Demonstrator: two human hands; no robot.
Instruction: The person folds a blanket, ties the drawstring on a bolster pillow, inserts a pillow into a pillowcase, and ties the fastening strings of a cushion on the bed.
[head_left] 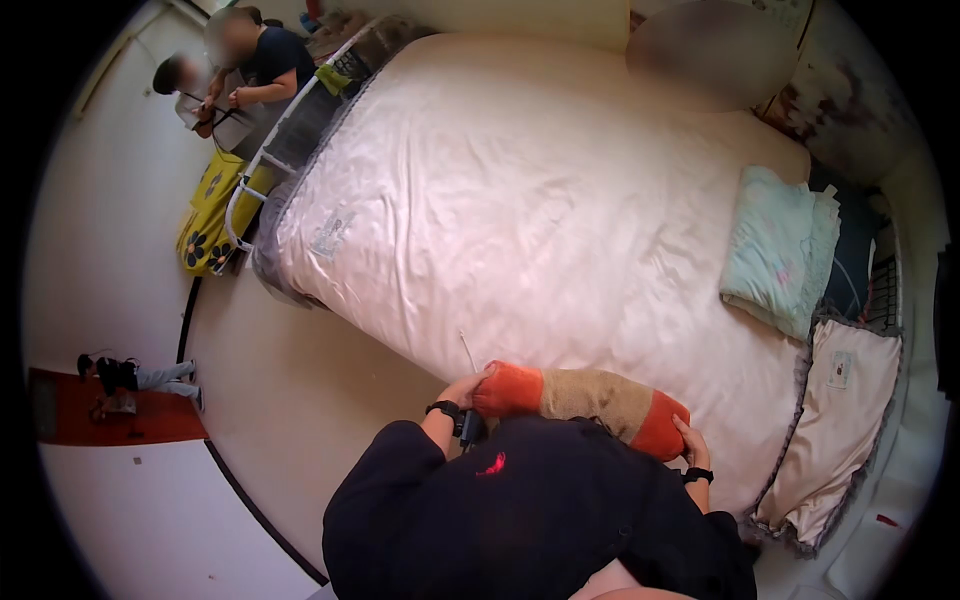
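Observation:
A bolster pillow [597, 398] with orange ends and a tan middle is held across the front of my body, at the near side of the bed. My left hand [466, 389] grips its left orange end. Fingers of my right hand [692, 438] press on the other orange end. Both wrists wear dark bands. Beyond the bolster spreads a bed [530, 210] with a shiny pale pink cover, wrinkled in places.
A folded mint-green blanket [775, 250] lies at the bed's right end, near a pale pillow [835, 420] with grey trim. A white metal bed frame [245, 195] and a yellow flowered cloth [212, 215] stand left. Two people [240, 80] are at upper left, another person [135, 375] farther left.

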